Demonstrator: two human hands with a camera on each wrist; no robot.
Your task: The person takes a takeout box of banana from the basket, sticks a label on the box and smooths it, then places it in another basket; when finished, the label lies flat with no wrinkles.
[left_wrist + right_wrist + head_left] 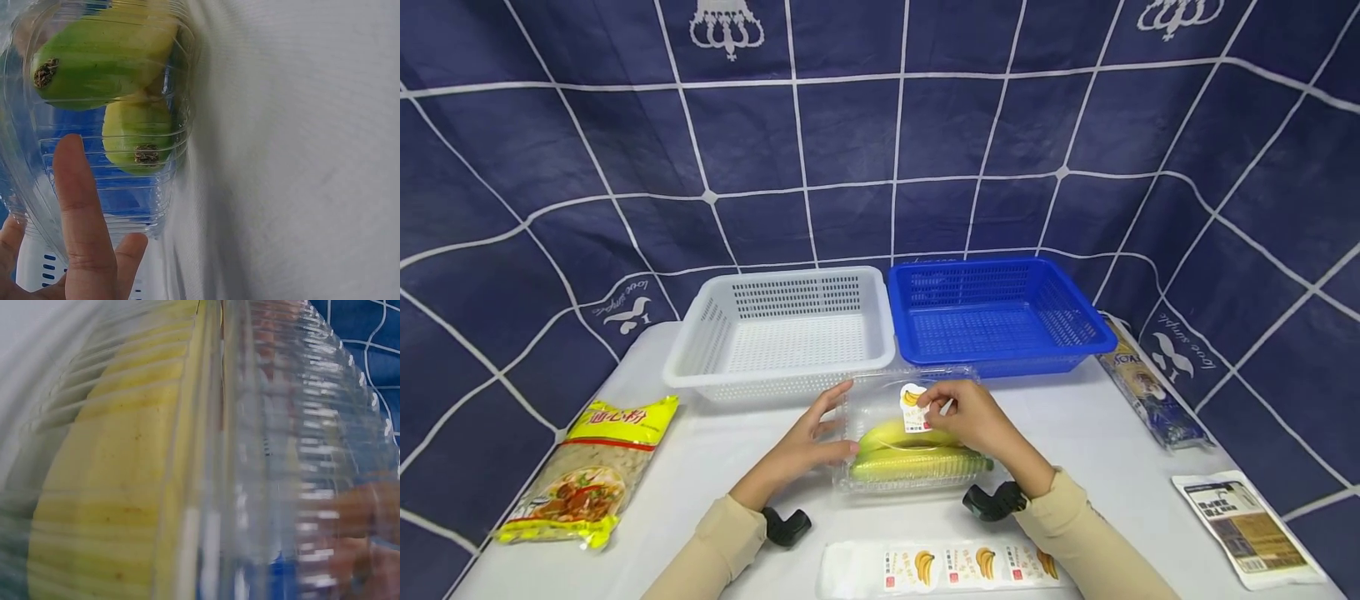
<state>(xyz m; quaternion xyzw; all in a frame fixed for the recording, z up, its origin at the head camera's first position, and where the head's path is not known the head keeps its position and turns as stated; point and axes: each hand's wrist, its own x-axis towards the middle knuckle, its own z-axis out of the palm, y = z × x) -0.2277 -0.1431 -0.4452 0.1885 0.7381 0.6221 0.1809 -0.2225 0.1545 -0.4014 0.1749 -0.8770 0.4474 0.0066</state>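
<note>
A clear plastic clamshell box (880, 483) holds yellow-green bananas (917, 462); their cut stem ends show in the left wrist view. My left hand (808, 442) steadies the box's left side, its fingers spread and fairly straight. At the lid, my right hand (966, 408) has curled fingers and pinches the right edge of a white banana sticker (913, 408). Through the glossy plastic in the right wrist view, part of that hand shows blurred. In front of the box lies a strip of banana stickers (966, 567), partly covered by the right sleeve.
Behind the box stand a white basket (775, 375) and a blue basket (1000, 367). A yellow pasta bag (591, 471) lies at left. Along the right edge are a blue-and-tan packet (1153, 387) and a white-and-brown pouch (1247, 529). A dark blue curtain (850, 142) hangs behind.
</note>
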